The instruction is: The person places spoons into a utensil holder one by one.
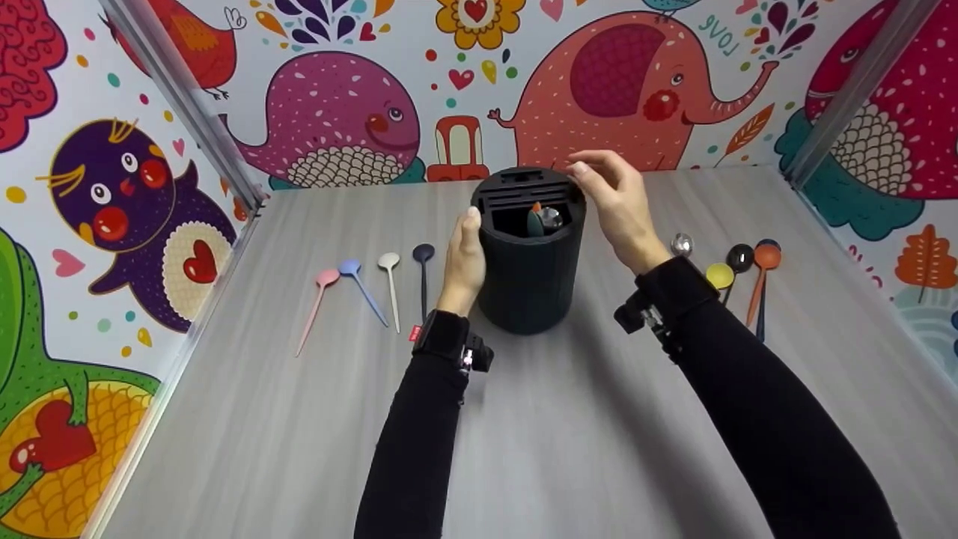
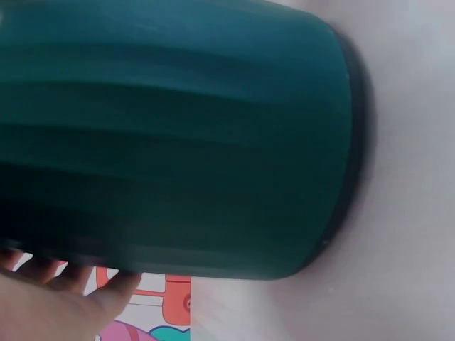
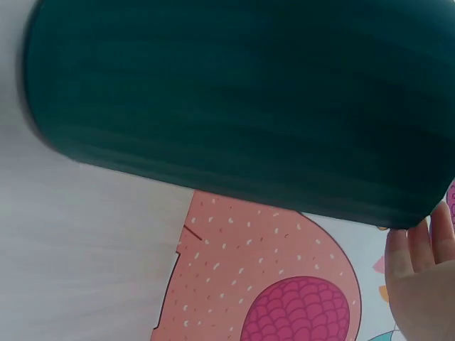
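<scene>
The left hand (image 1: 464, 262) grips the upper left side of the dark green holder (image 1: 528, 284), its thumb up near the rim and its other fingers on the far side, slightly apart. The right hand (image 1: 620, 213) touches the opposite upper edge with its fingertips, the fingers close together; whether they pinch the rim or merely rest against it cannot be told from these angles. The holder stands upright on the table (image 1: 524, 449), between the hands. Its large front compartment contains a silver utensil head (image 1: 551, 217) and, beside it, a teal-and-orange piece (image 1: 535, 222); narrow slots lie behind. To the left, a pink spoon (image 1: 326, 278), a blue spoon (image 1: 350, 268), a white spoon (image 1: 388, 260) and a dark spoon (image 1: 423, 253) lie apart, the last nearest the left hand. To the right are a metal spoon (image 1: 682, 244), a yellow spoon (image 1: 719, 275), a black spoon (image 1: 740, 257) and an orange spoon (image 1: 767, 256). Caution: both contacts sit high, so unequal side pressure could tip the holder and shift its contents. Lowering the right wrist could knock the metal spoon; a leftward slip of the holder could disturb the dark spoon.
</scene>
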`<state>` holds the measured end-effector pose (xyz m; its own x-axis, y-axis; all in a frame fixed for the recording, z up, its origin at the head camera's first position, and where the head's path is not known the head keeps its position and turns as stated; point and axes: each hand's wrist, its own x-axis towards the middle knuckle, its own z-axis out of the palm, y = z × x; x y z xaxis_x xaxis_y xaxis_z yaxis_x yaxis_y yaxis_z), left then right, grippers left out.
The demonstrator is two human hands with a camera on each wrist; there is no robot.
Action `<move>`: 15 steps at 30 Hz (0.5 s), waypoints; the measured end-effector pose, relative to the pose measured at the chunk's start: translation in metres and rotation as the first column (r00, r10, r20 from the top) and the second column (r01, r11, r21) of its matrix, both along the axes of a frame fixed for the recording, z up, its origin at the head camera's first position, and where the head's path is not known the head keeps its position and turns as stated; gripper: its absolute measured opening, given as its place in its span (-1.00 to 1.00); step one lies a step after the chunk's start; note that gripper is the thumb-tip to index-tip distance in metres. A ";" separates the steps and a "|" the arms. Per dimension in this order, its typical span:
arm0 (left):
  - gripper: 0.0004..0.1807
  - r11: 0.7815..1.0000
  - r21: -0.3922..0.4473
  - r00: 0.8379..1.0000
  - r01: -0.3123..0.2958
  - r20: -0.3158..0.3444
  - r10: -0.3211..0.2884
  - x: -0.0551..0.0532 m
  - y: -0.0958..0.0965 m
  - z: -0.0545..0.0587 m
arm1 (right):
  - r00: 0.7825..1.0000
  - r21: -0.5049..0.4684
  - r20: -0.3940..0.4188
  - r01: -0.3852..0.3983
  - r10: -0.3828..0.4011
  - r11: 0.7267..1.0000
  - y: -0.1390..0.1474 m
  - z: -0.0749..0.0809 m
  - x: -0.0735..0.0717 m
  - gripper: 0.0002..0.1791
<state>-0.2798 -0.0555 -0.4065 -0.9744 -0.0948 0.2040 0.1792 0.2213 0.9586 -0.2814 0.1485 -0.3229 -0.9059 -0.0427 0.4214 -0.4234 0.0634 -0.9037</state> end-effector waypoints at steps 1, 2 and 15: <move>-0.30 1.000 0.002 1.000 -0.002 0.003 0.002 0.000 0.000 0.000 | 1.000 0.002 0.000 0.003 -0.003 1.000 0.002 -0.001 0.000 -0.68; -0.30 1.000 0.002 1.000 -0.004 0.004 0.004 0.000 0.000 0.000 | 1.000 0.004 0.001 0.006 -0.006 1.000 0.003 -0.002 0.000 -0.68; -0.30 1.000 0.002 1.000 0.008 0.024 -0.008 0.001 0.000 0.001 | 0.994 0.173 0.008 0.103 -0.106 0.979 0.027 -0.009 0.005 -0.63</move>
<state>-0.2785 -0.0557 -0.4053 -0.9798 -0.0875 0.1801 0.1575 0.2185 0.9630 -0.2767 0.1756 -0.3321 -0.9160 -0.0177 0.4008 -0.3911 0.2620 -0.8823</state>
